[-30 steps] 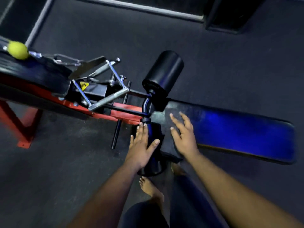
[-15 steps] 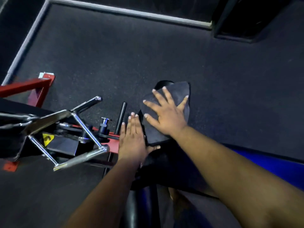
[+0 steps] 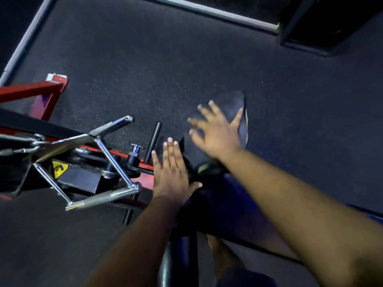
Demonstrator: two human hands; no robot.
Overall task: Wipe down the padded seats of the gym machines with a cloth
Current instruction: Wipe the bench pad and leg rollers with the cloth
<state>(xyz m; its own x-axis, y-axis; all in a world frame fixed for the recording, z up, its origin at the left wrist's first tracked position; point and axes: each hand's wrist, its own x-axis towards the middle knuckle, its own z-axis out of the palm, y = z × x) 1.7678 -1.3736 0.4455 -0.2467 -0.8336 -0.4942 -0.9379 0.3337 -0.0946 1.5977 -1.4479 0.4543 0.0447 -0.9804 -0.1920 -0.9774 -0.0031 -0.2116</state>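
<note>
The right hand (image 3: pixel 217 133), blurred, is pressing spread fingers on a dark cloth (image 3: pixel 238 106) draped over the roller pad, hiding it. The left hand (image 3: pixel 173 172) is lying flat, fingers together, beside it.

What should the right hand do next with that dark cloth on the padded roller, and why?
Probably sweep the cloth back across the roller pad toward the body. The right hand lies flat with fingers spread on the cloth at the pad's far end, blurred, while the left hand rests flat beside it on the frame, likely as a brace.
</note>
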